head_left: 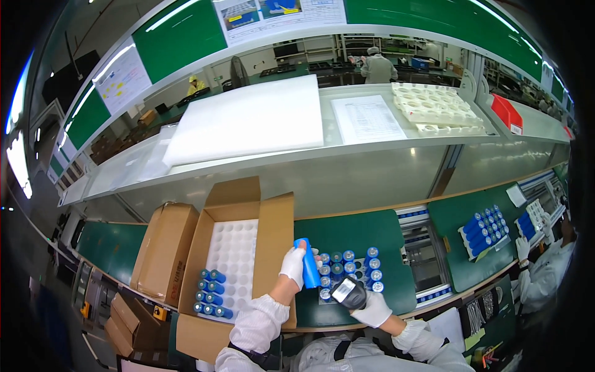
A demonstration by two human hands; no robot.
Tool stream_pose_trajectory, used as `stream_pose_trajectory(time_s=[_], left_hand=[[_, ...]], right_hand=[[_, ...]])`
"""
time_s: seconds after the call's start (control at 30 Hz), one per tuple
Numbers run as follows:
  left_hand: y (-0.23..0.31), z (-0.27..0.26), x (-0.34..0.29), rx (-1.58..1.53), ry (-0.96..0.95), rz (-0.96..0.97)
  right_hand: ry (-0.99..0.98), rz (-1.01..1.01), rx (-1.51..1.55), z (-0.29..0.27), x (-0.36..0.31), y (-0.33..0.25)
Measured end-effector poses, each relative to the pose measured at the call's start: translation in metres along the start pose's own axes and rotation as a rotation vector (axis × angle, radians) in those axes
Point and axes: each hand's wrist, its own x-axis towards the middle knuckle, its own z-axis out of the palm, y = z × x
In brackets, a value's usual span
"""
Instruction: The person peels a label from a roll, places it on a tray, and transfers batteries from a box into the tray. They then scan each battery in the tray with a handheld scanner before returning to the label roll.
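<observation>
My left hand (292, 266), in a white glove, is closed around a blue cylindrical battery cell (309, 268) held tilted above the green bench. My gloved right hand (373, 311) grips a black handheld scanner (356, 299) with a white label on top. Beyond the scanner, several blue battery cells (349, 255) stand upright in a pale holder, which the scanner partly hides. At left, an open cardboard box (277, 242) contains a white foam tray (238, 239) with round pockets. Several blue cells (211, 288) sit in its near left part.
A closed brown carton (162, 248) stands left of the open box. A roller conveyor (423, 248) lies to the right, then another group of blue cells (483, 229) near a co-worker's gloved hand (523, 249). The shelf above bears a white foam sheet (254, 121) and cream trays (437, 104).
</observation>
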Motion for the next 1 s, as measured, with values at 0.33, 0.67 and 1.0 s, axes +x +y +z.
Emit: stream_pose_trajectory(time_s=[0.33, 0.67, 1.0], left_hand=[[-0.068, -0.011, -0.004, 0.742, -0.186, 0.235], [-0.121, -0.027, 0.014, 1.641, 0.043, 0.747], [-0.12, -0.008, 0.019, 1.901, 0.145, 0.55]], right_hand=[[0.314, 0.345, 0.199, -0.016, -0.016, 0.056], [0.296, 0.203, 0.184, -0.005, -0.014, 0.055], [0.285, 0.264, 0.238, 0.002, -0.013, 0.058]])
